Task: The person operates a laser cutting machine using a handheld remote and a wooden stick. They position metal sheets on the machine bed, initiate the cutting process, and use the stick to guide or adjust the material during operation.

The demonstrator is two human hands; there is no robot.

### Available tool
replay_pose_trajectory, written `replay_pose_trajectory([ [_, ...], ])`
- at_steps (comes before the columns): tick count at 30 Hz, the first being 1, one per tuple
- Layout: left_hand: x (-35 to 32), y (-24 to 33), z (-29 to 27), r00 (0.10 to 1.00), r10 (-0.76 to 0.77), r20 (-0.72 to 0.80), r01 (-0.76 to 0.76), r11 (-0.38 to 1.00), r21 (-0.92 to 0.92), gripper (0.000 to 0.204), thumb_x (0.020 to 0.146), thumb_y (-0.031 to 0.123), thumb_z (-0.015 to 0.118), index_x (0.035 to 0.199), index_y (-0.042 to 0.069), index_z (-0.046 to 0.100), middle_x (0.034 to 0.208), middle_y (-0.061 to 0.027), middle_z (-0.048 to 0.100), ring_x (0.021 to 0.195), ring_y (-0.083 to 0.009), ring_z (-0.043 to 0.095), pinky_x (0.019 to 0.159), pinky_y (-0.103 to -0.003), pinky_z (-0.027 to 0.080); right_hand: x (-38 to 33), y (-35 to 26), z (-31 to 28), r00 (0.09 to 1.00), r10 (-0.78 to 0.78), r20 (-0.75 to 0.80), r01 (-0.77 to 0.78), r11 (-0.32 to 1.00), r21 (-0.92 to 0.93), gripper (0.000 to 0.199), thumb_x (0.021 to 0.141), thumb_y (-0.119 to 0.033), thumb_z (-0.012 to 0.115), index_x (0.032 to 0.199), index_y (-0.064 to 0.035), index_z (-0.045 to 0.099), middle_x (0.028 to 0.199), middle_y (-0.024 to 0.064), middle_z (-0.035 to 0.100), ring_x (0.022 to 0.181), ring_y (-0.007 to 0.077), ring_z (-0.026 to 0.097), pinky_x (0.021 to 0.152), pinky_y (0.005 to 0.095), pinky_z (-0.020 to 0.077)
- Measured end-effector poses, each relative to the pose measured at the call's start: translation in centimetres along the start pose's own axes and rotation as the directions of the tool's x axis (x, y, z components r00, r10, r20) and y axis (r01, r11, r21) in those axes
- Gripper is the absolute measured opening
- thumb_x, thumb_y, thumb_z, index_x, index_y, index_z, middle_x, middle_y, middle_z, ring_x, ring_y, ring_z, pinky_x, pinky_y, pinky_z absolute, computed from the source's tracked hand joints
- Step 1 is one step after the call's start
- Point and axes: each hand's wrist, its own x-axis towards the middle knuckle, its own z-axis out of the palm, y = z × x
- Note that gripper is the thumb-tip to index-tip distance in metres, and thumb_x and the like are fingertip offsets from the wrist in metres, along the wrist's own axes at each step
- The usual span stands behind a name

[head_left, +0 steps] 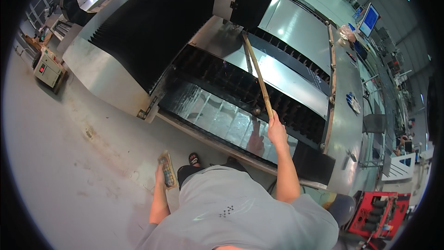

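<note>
My right hand (277,132) is closed round the lower end of a long wooden stick (257,71), arm stretched forward over the machine bed. The stick's far tip reaches a shiny metal sheet (282,79) lying across dark toothed slats (217,75), close to the machine's upright head (256,0). Whether the tip presses on the sheet, I cannot tell. Down at my left side, my left hand (160,176) grips a handheld remote control (168,171) with rows of coloured buttons, seemingly wrapped in yellowed plastic.
Black bellows (157,28) cover the bed's left part. In front of me runs the bed's near edge, with a reflective panel (212,115) just inside. A glove (353,103) lies on the right-hand table. A small control box (48,69), a monitor (369,20) and a red rack (377,215) stand around.
</note>
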Motion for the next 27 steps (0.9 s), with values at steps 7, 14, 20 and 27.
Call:
replay_pose_trajectory([
  [7,2.3,-3.9,-4.3,0.993,-0.113,0.046,0.111,0.993,0.042,0.046,0.101,0.041,0.052,0.127,0.007,0.07,0.092,-0.0062,0.072,0.073,-0.0201,0.07,0.068,-0.038,0.059,-0.5,-2.3,0.2,0.999,-0.024,-0.048,0.022,0.999,-0.049,0.047,0.11,-0.035,0.037,0.155,-0.023,0.044,0.11,0.029,0.073,0.103,0.0542,0.068,0.09,0.0639,0.0527],
  [14,3.7,-3.8,-5.9,0.982,-0.161,0.103,0.155,0.986,0.063,0.049,0.097,0.045,0.055,0.125,0.007,0.07,0.093,-0.0093,0.073,0.075,-0.0228,0.072,0.069,-0.041,0.061,-0.9,-4.0,1.5,0.999,0.008,-0.04,-0.01,0.999,-0.045,0.048,0.111,-0.037,0.036,0.157,-0.0233,0.041,0.112,0.0306,0.072,0.105,0.0552,0.067,0.093,0.0646,0.0516],
  [20,5.2,-0.4,-5.2,0.985,-0.124,0.119,0.104,0.981,0.166,0.048,0.097,0.043,0.056,0.123,0.006,0.071,0.092,-0.0091,0.072,0.073,-0.0209,0.071,0.069,-0.039,0.06,-1.9,-4.8,3.7,0.998,0.03,-0.049,-0.032,0.998,-0.054,0.05,0.112,-0.037,0.036,0.158,-0.0184,0.037,0.108,0.0347,0.071,0.104,0.0555,0.067,0.091,0.065,0.0515],
  [27,6.5,0.8,-4.8,0.993,-0.02,0.113,0.002,0.987,0.159,0.048,0.097,0.041,0.057,0.126,0.004,0.07,0.094,-0.0086,0.073,0.074,-0.0193,0.07,0.07,-0.037,0.059,-2.5,-5.7,3.9,0.995,0.075,-0.063,-0.078,0.996,-0.048,0.049,0.111,-0.038,0.037,0.157,-0.0209,0.039,0.11,0.0359,0.07,0.107,0.0557,0.066,0.093,0.0649,0.0509],
])
